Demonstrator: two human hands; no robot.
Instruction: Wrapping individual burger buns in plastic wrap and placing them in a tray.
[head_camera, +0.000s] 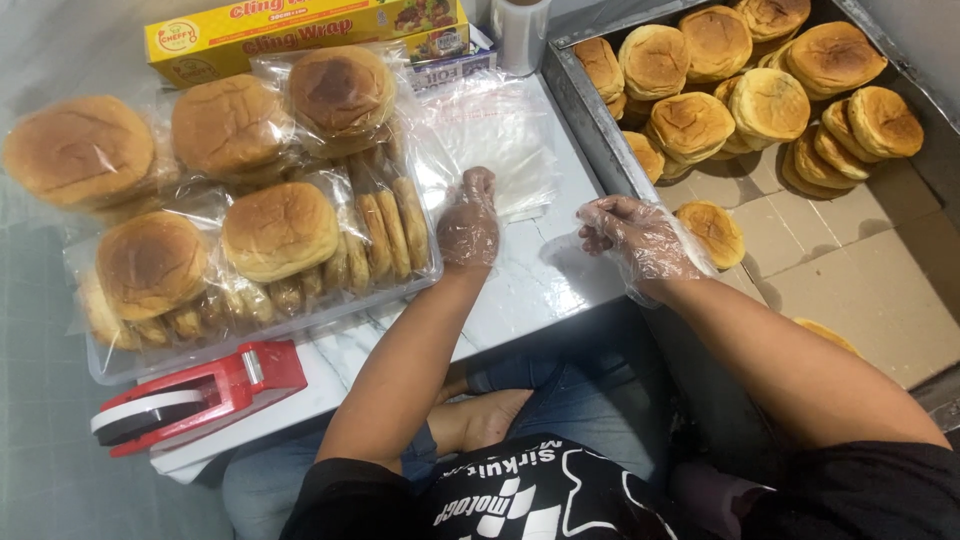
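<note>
My left hand (468, 220), in a thin clear plastic glove, rests with its fingers on a stack of clear plastic bags (500, 140) lying on the white table (520, 280). My right hand (635, 235), also gloved, hovers just above the table's right edge with curled fingers and nothing visible in it. A single bun (712, 232) lies close beside it in the metal tray (580, 100). Bagged buns (280, 230) fill a clear tray (250, 335) to the left of my left hand.
The metal tray, lined with cardboard, holds several loose buns (760, 90) at the back right. A red tape dispenser (195, 395) sits at the table's near left corner. A yellow wrap box (290, 30) and a film roll (522, 30) stand at the back.
</note>
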